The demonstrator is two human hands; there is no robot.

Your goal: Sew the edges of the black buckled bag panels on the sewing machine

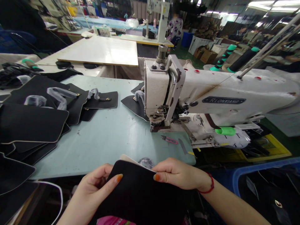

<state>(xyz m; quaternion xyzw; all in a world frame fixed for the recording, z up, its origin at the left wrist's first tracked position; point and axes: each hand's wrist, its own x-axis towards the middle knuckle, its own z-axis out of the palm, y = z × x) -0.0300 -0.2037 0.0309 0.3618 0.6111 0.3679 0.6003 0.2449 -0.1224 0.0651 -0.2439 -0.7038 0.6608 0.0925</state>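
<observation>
Both of my hands hold a black leather panel (142, 190) at the table's front edge. My left hand (98, 184) pinches its left edge, thumb on the black face and fingers behind. On the upper right edge, my right hand (175, 173) grips it the same way. A pale layer (128, 159) shows behind the panel's top edge, and a bit of clear plastic wrap (145, 162) sticks up beside it. Beyond my right hand stands a white sewing machine (164, 90). Pink thread snips (169, 139) lie on the table near its needle area.
Stacked black panels (32, 122) with plastic-wrapped straps cover the table's left side. Another black piece (133, 104) lies behind the machine head. At lower right is a blue bin (236, 178) holding black pieces, with a yellow crate (276, 145) behind it. Thread cones (225, 57) stand behind the machine.
</observation>
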